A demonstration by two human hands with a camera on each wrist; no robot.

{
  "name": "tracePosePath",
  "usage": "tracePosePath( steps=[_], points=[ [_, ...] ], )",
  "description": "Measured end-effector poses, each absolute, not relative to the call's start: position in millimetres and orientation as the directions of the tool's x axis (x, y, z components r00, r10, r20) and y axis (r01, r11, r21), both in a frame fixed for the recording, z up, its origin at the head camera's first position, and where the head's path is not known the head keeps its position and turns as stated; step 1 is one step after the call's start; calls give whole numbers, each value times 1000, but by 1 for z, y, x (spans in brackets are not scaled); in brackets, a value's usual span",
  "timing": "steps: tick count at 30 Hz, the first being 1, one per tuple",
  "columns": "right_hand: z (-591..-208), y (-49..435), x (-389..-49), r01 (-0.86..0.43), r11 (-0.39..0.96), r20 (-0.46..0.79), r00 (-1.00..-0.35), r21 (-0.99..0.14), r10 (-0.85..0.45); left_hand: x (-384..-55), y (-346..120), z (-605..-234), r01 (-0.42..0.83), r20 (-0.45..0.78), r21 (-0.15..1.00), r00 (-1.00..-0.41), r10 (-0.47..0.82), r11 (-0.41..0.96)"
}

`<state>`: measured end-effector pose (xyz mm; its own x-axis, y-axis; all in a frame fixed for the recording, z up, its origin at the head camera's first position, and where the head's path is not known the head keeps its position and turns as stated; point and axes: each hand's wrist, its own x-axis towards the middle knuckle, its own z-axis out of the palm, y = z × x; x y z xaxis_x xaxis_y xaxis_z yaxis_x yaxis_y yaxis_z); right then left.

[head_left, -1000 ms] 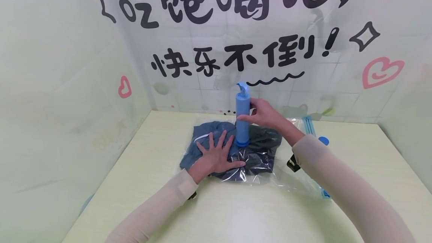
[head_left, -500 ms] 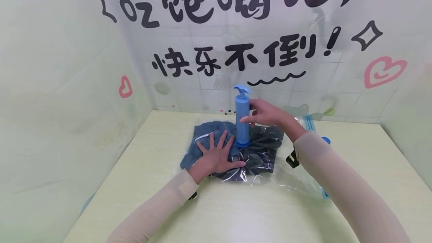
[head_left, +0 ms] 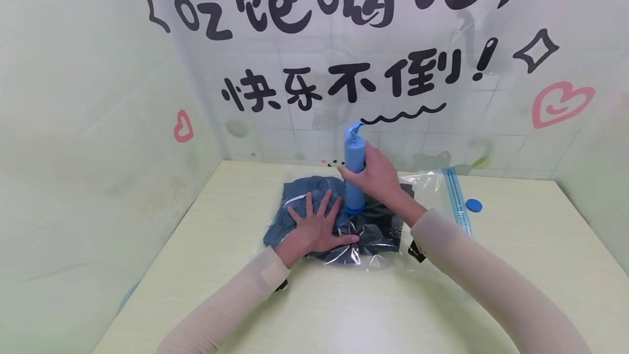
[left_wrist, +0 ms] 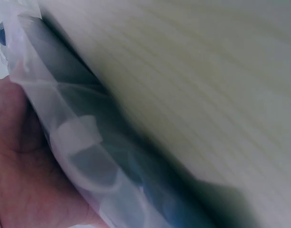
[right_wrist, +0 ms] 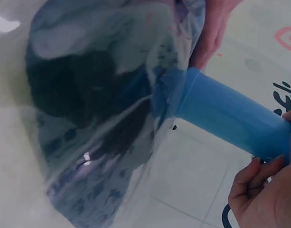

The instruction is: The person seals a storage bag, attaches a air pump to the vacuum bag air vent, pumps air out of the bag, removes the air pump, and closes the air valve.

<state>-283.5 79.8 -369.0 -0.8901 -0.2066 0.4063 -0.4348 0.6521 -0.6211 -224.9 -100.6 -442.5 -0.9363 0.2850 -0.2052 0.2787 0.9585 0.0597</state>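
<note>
The table (head_left: 295, 316) under my work lies as it did, and so does the clear bag (head_left: 426, 180) across its far half, its blue zip strip (head_left: 457, 201) at the right end. Inside, the folded clothes, blue-grey (head_left: 309, 183) on the left and dark (head_left: 378, 231) on the right, have hardly shifted.

My blue pump (head_left: 355, 195) stands close to upright near the middle of those clothes, its foot on the bag's upper film; I cannot see what is under the foot.

The main change is in my right hand (head_left: 375, 176). Half a second ago I held the barrel lightly from the right; now my palm has come in closer and my thumb crosses its near face, so I have it wrapped more fully. I judge that this gives me a steadier hold while the foot stays planted. My left hand (head_left: 316, 231) has kept its place, fingers spread flat on the film over the left-hand clothes, gripping nothing, and it seems to brace the bag.

The handle (head_left: 351, 130) on top has turned from broadside to nearly end-on. With my right forearm moved left, the round blue disc (head_left: 474, 205) beyond the zip strip shows whole.
</note>
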Motion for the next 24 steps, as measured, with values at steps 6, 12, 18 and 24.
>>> tracePosePath(
  steps=[6,12,18,24],
  points=[
    [-367,86,-287,-360,529,272,-932,-769,-239,-226,-100,-444,274,-204,71,-937,283,959],
    [-358,94,-290,-368,420,225,-909,-830,-351,-224,-99,-442,279,-192,53,-939,284,959],
    [-344,102,-291,-409,343,229,-859,-846,-458,-226,-98,-442,271,-226,61,-934,278,961],
    [-334,111,-291,-451,241,253,-784,-859,-566,-229,-98,-445,262,-234,80,-933,273,962]
  ],
)
